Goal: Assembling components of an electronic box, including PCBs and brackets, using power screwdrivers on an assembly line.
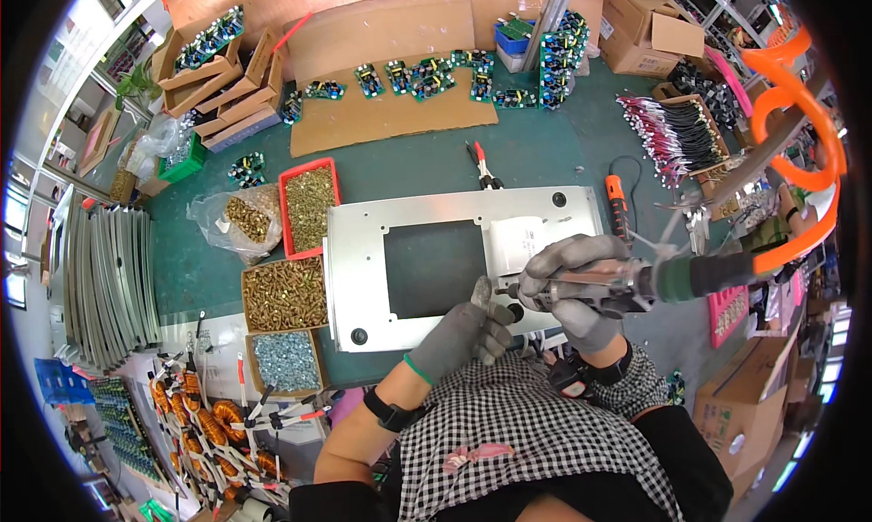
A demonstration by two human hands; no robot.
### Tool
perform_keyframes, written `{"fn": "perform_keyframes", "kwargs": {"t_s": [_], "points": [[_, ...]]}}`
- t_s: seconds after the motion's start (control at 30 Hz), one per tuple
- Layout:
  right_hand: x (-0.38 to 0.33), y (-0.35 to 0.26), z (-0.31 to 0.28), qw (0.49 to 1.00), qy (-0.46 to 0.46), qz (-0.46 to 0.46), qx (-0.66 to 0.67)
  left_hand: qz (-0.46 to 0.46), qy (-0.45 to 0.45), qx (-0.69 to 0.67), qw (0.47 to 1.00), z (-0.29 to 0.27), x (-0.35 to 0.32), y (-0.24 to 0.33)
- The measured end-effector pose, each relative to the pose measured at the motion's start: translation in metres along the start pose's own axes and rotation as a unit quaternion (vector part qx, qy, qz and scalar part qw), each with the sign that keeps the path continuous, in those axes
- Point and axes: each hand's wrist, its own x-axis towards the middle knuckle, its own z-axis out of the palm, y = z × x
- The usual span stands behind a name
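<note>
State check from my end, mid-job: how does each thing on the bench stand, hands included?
Metal panel: lying flat
Power tool: held; running or not, cannot tell
Right hand: closed around the power tool
Left hand: fingers partly curled, unclear whether holding anything
Orange hose: looped
Red tray: uncovered, filled with small parts
Plastic bag: crumpled, brass-coloured parts in it
</note>
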Motion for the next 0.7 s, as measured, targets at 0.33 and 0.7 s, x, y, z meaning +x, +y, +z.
{"fn": "perform_keyframes", "kwargs": {"t_s": [0.33, 0.7], "points": [[-0.028, 0.033, -0.019, 0.992, 0.067, 0.107, -0.027, 0.182, 0.076, -0.079, 0.977, -0.03, -0.014, -0.001], [-0.029, 0.041, -0.016, 0.989, 0.042, 0.089, -0.108, 0.234, 0.062, -0.066, 0.968, -0.036, -0.027, 0.025]]}}
